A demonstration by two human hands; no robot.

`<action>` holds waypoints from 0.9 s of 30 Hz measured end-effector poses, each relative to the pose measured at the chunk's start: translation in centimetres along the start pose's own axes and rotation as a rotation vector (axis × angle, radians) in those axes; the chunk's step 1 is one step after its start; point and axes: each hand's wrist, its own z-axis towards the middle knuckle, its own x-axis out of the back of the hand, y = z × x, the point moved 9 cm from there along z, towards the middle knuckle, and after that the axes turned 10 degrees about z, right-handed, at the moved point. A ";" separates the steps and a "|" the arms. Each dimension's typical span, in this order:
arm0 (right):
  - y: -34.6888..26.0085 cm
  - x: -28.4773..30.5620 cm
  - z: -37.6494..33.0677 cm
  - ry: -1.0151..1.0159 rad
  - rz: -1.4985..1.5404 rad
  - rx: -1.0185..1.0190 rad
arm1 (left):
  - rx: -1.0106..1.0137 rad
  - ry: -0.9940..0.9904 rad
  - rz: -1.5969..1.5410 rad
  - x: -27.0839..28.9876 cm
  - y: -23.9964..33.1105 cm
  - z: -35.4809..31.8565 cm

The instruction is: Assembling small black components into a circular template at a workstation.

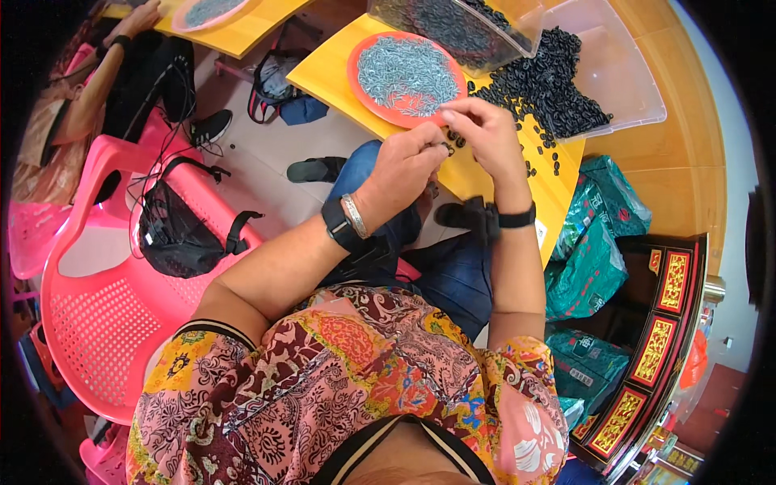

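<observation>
My left hand (404,166) is closed, its thumb and fingers pressed together at the table's near edge. A small dark bit shows by its fingertips, too small to name. Just to the right, my right hand (489,137) pinches with thumb and forefinger by the rim of an orange-red plate (365,99). Whatever lies in that pinch is too small to make out. A heap of small silver screw-like pieces (408,71) covers the plate. Beyond my right hand, many small black oval parts (550,81) spill from a tipped clear plastic bin (634,89) onto the yellow table (339,77).
Another clear bin (517,36) of black parts stands behind the plate. Green bags (586,271) sit right of the table. A pink chair (89,307) with a black bag (182,234) is at my left. Farther left, another person's arm (89,97) reaches toward a second plate (208,12).
</observation>
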 end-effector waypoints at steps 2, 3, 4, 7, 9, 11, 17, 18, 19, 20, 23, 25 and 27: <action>-1.1 -1.5 1.7 -0.049 -0.310 0.077 | -0.060 0.032 0.009 -0.1 0.8 -0.3; -0.7 -1.8 2.5 -0.053 -0.311 0.077 | -0.082 0.033 0.034 -0.2 1.5 -0.5; -0.1 -2.5 3.3 -0.091 -0.438 0.114 | -0.105 0.033 0.059 -0.3 2.1 -0.7; 1.0 -3.5 4.9 -0.150 -0.619 0.110 | -0.165 0.010 0.159 -0.4 2.6 -0.8; 1.5 -4.1 5.5 -0.191 -0.694 0.121 | -0.171 0.023 0.154 -0.2 2.7 -0.8; 1.7 -4.3 5.8 -0.209 -0.736 0.121 | -0.176 0.035 0.150 -0.1 2.8 -0.8; 1.6 -5.2 5.9 -0.250 -0.853 0.143 | -0.196 0.055 0.154 -0.2 3.2 -1.1; 1.4 -5.4 5.9 -0.257 -0.894 0.183 | -0.201 0.059 0.145 -0.2 3.2 -1.1; 1.4 -5.5 6.0 -0.258 -0.895 0.183 | -0.206 0.063 0.137 -0.2 3.2 -1.1; 1.3 -5.8 5.9 -0.269 -0.935 0.195 | -0.205 0.064 0.136 -0.2 3.2 -1.1; 0.1 -7.1 5.6 -0.282 -1.017 0.297 | -0.199 0.062 0.117 -0.2 3.1 -1.0; -0.3 -7.8 5.5 -0.283 -1.058 0.386 | -0.204 0.062 0.123 -0.1 3.1 -1.0; -0.3 -8.9 5.4 -0.330 -1.198 0.484 | -0.207 0.066 0.125 -0.1 3.0 -1.0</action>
